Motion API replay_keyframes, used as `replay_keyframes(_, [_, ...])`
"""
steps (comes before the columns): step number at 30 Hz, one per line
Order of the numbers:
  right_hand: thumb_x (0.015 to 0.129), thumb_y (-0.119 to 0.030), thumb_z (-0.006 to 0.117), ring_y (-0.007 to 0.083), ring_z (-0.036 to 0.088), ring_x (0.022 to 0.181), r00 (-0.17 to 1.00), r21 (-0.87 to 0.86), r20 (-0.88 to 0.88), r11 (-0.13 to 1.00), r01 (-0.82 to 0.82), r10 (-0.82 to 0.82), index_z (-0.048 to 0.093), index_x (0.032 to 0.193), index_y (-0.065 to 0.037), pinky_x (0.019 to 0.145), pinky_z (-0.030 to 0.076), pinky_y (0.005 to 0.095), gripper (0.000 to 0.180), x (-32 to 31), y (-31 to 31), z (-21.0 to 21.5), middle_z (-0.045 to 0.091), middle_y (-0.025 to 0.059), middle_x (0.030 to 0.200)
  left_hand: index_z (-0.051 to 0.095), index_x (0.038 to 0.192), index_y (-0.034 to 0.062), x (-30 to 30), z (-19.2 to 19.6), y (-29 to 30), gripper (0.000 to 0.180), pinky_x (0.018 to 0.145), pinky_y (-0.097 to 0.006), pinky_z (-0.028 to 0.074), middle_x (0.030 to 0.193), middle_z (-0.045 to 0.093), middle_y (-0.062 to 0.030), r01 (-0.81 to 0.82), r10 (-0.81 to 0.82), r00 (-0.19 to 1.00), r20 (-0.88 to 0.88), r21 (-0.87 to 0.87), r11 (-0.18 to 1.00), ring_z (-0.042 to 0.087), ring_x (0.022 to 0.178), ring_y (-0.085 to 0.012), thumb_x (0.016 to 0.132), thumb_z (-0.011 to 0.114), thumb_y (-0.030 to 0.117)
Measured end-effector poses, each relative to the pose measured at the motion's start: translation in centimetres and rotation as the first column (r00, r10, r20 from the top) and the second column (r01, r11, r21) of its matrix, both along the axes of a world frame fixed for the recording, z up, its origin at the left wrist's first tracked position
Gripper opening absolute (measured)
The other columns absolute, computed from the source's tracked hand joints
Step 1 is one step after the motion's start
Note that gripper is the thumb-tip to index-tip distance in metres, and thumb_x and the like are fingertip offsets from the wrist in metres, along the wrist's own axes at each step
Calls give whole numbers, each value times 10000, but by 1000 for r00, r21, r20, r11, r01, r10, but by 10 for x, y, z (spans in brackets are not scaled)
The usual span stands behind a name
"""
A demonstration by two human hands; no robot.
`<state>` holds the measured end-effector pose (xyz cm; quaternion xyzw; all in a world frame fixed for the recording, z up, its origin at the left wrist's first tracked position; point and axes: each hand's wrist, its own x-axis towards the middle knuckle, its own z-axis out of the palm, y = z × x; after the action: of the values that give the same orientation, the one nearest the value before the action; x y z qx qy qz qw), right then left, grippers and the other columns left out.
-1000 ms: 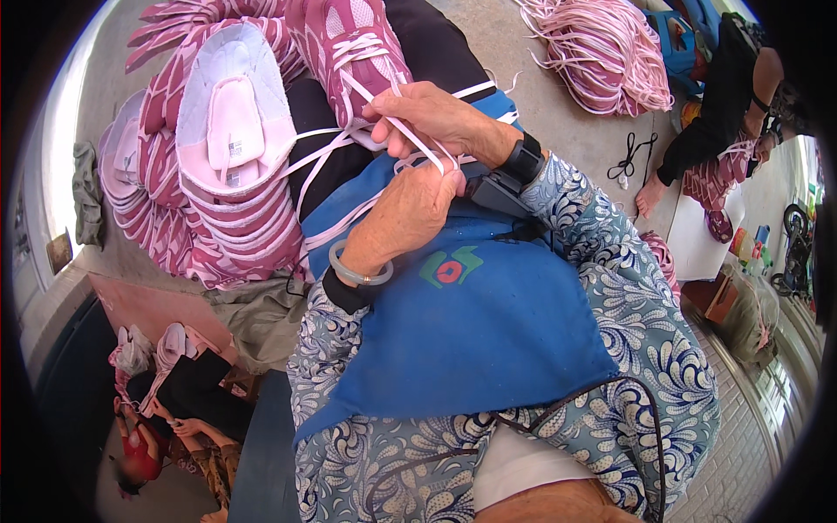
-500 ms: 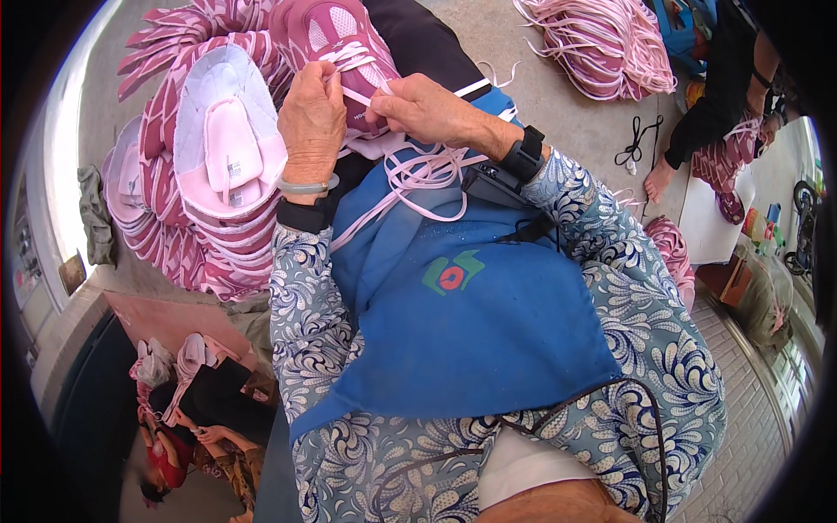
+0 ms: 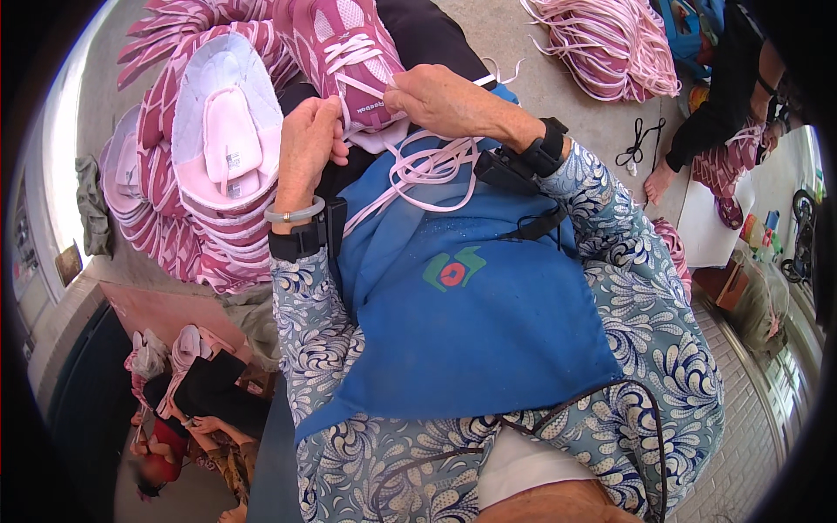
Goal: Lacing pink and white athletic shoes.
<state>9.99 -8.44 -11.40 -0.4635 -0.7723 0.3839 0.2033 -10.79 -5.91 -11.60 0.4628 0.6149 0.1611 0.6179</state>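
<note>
A dark pink and light pink shoe upper (image 3: 321, 45) lies on my lap at the top, with a pale pink shoelace (image 3: 356, 54) crossed through its eyelets. My left hand (image 3: 307, 146) is closed in a pinch on a lace end beside the upper's near left edge. Just right of the upper, my right hand (image 3: 443, 103) pinches the other stretch of lace, its fingertips against the upper's edge. A loose bundle of pale pink laces (image 3: 427, 174) rests on the blue apron (image 3: 488, 331) below my right wrist.
Stacked pink uppers (image 3: 231, 131) stand on the left. A heap of laced uppers (image 3: 606, 44) lies on the floor at the top right. A black lace (image 3: 639, 144) is beside a co-worker's bare foot (image 3: 660, 180). Another person (image 3: 170, 449) sits at the lower left.
My left hand has come down toward me, and my right hand has shifted slightly right and up. The lace between them has been drawn through, and the crossing over the upper has changed.
</note>
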Motion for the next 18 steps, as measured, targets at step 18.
replay_keyframes(18, [937,-194,416,379,590,710,995,52,58,995,83,-86,554,897,28,650,479,423,265,4,3,-18,599,211,795,596,948,-5,53,-63,-57,125,715,-327,569,872,638,-106,-503,600,458,656,-365,783,652,745,-192,858,623,77])
